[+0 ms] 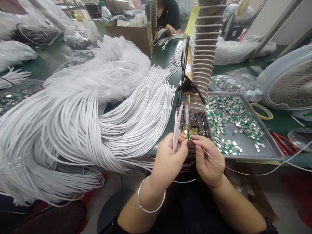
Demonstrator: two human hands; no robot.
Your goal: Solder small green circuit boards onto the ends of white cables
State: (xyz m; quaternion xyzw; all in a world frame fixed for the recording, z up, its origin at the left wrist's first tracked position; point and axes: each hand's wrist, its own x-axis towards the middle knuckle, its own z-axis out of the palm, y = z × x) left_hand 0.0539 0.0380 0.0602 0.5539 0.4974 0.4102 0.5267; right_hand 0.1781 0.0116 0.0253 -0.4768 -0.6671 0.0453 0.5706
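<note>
My left hand (pixel 170 157) is closed around a few white cables (pixel 175 131) that stand upright, reddish wire ends at their tops. Its thumb and fingertips meet just below a soldering iron (pixel 188 109), which is fixed tip down. A small green piece, seemingly a circuit board (pixel 189 136), shows at the fingertips, partly hidden. Pinched in my right hand (pixel 209 159) is a thin solder wire (pixel 234 169), its end close to the iron's tip and its length trailing off to the right. Under the tip lies a yellow cleaning sponge (pixel 190 130).
A large bundle of white cables (pixel 136 126), partly wrapped in plastic, fills the left. To the right stand a grey tray (pixel 229 130) of small circuit boards, red-handled pliers (pixel 284 143), a tape roll (pixel 262 111) and a fan (pixel 292 81). A ribbed hose (pixel 206 48) hangs behind the iron; a person (pixel 168 16) sits opposite.
</note>
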